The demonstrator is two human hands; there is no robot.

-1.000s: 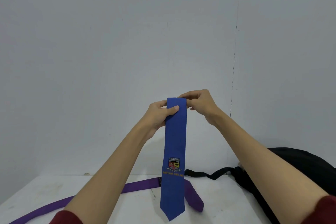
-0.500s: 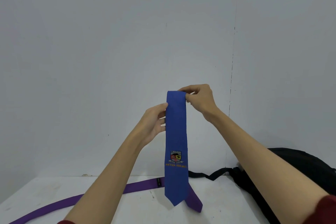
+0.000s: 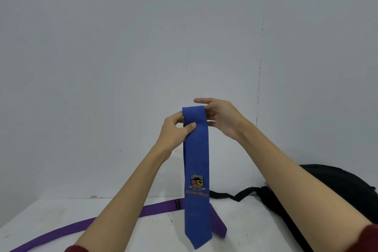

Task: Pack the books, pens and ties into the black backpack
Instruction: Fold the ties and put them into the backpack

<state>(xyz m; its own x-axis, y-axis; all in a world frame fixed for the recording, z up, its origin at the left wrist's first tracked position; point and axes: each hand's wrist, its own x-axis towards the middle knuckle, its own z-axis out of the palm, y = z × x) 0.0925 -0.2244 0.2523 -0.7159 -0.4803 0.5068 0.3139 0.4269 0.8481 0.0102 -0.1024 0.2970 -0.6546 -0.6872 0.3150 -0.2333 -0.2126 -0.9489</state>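
A person holds a blue school tie (image 3: 196,159) up in front of a pale wall, both hands at its folded top. The left hand (image 3: 176,131) pinches the cloth between thumb and fingers just below the fold; the right hand (image 3: 221,118) grips the upper edge from the other side, fingers reaching behind it. The tie hangs straight down, its crest (image 3: 196,182) facing the camera and its pointed tip dangling above the near part of the white worktop (image 3: 51,217). A purple tie (image 3: 86,224) lies stretched on the worktop from the near left corner toward the middle, its wide end behind the blue one. The black backpack (image 3: 335,188) sits along the worktop's right edge, a strap (image 3: 231,195) trailing toward the centre; whether it is open cannot be told. No books or pens are in view. Judging by this, the packing seems to have some way to go: neither tie is in the bag, and the blue one appears to be mid-fold.
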